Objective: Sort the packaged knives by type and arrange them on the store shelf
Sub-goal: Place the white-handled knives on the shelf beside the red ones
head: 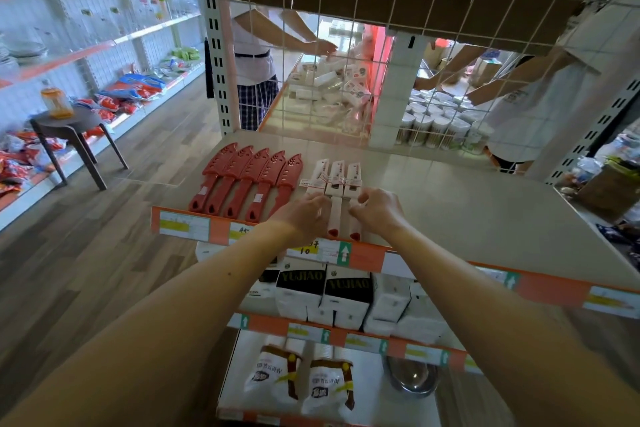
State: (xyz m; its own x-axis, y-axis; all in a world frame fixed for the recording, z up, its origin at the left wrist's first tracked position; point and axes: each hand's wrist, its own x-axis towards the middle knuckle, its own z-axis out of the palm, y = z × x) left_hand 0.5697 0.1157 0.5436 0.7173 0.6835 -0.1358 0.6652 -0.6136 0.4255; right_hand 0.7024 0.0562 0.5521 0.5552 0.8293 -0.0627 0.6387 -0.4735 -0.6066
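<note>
Head view looks down on the store shelf (450, 204), where five red sheathed knives (247, 180) lie side by side at the left, handles toward the front edge, seemingly grouped by type. Just beside them lie three white packaged knives (334, 180). Left hand (304, 211) and right hand (377, 210) flank the white trio, fingers loosely curled, gripping nothing, probably squaring the row

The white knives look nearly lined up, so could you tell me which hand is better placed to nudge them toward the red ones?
Probably the right hand. It sits on the white knives' outer side, away from the red knives, so it can push them leftward. The left hand lies between the two groups, in the way.
</note>
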